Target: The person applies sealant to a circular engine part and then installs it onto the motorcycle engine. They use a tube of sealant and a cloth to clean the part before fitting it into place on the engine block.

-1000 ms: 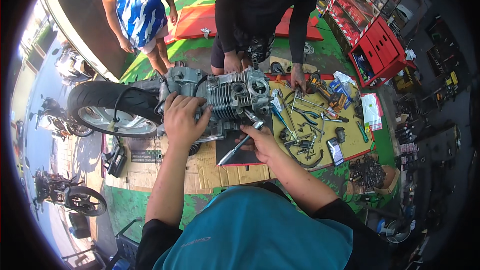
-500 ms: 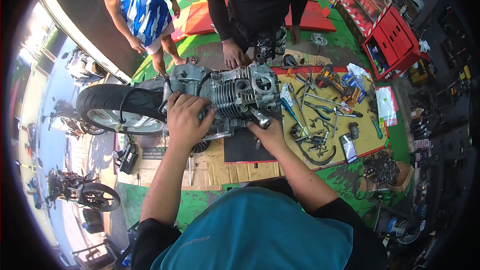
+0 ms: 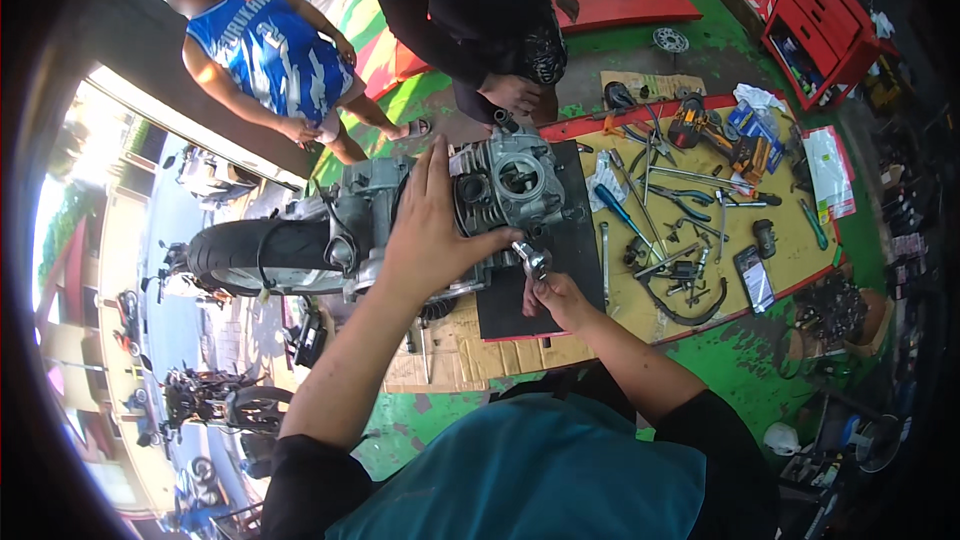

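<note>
A grey metal motorcycle engine (image 3: 376, 178) lies on its side, with finned cylinder and a round opening in the head at its right end. My left hand (image 3: 428, 230) lies over the cylinder fins, fingers stretched out and together, thumb spread toward the near side of the engine. The thumb tip meets the socket end of a chrome ratchet wrench (image 3: 534, 260). My right hand (image 3: 562, 302) is closed around the ratchet below its head; most of the handle is hidden in the fist. The fastener under the socket, if any, cannot be made out.
A black-tyred wheel (image 3: 262, 248) adjoins the engine at left. Pliers (image 3: 684, 202), a cordless drill (image 3: 690, 125), a phone (image 3: 753, 278) and loose parts cover the yellow mat (image 3: 625, 312). Two people stand beyond the engine; one person's hand (image 3: 512, 93) hangs near it. A red cabinet (image 3: 815, 25) stands far right.
My left hand has shifted right along the engine onto the fins, its thumb now at the ratchet. The ratchet stays in my right hand, its handle end turned nearer me. The view has tilted.
</note>
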### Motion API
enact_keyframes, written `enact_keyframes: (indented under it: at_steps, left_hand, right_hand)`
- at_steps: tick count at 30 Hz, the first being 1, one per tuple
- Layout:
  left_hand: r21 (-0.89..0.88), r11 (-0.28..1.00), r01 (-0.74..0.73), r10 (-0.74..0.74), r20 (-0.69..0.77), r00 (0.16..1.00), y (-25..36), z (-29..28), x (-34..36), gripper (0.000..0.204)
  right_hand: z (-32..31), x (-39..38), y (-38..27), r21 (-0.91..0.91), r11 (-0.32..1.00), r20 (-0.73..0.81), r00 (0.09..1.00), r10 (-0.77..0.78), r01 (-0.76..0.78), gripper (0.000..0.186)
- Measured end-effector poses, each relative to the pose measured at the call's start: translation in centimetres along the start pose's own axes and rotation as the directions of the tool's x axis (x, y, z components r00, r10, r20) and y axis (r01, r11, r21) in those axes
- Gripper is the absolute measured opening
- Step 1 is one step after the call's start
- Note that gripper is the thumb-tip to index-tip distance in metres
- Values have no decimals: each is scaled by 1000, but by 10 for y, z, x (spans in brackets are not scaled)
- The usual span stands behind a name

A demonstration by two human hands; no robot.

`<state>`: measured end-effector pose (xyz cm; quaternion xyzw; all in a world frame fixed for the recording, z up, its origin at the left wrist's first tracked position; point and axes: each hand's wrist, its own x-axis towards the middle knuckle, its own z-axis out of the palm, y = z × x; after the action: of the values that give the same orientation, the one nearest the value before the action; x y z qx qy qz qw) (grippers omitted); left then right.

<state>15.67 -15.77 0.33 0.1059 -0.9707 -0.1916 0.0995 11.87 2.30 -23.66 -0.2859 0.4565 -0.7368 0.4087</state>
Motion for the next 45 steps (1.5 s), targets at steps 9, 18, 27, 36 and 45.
enact_keyframes:
  at_steps: [9,18,27,36,45]
  left_hand:
    - [38,999,1,2,-97,995,-22,51,0,129]
    - [32,999,-33,34,-59,998,-25,55,6,116]
    - [41,998,-40,42,-45,998,-26,55,6,113]
    - [71,997,-40,43,-37,998,-32,52,1,116]
    - [20,997,-69,70,-5,998,-29,47,4,120]
  right_hand:
    - [15,6,31,186,976,-65,993,-102,112,61]
    - [67,4,25,628,773,-88,995,-43,88,60]
    - [116,10,26,863,495,-77,995,-68,101,66]
    - [-1,5,-24,-209,978,-57,998,3,-15,64]
    - [1,5,18,-40,999,-70,998,-4,2,65]
